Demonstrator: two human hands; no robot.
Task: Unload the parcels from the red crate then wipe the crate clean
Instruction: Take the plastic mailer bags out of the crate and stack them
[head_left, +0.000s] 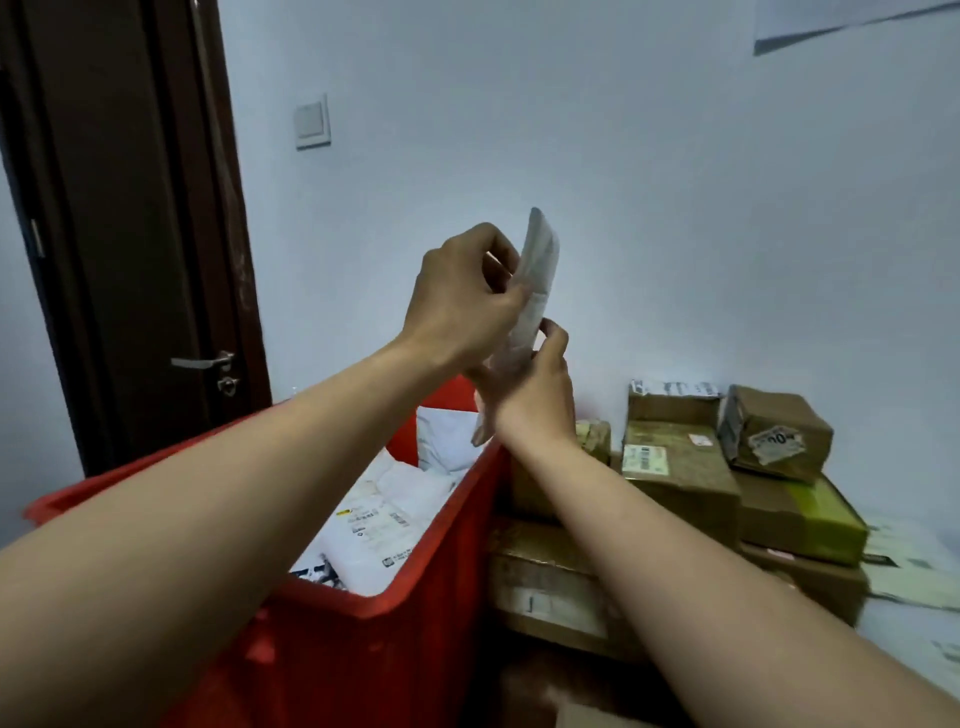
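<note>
A thin white parcel (540, 260) is held edge-on, upright, in the air above the far right corner of the red crate (395, 613). My left hand (462, 296) pinches its upper half between thumb and fingers. My right hand (540, 384) grips its lower end from the right. The crate stands at the lower left and holds several white mailer bags (384, 519) with printed labels; my left forearm hides much of its inside.
Right of the crate, brown cardboard boxes (680, 467) are stacked, a small tilted one (774, 431) on top. Flat white parcels (914, 566) lie at the far right. A dark wooden door (130, 234) stands at the left, a white wall behind.
</note>
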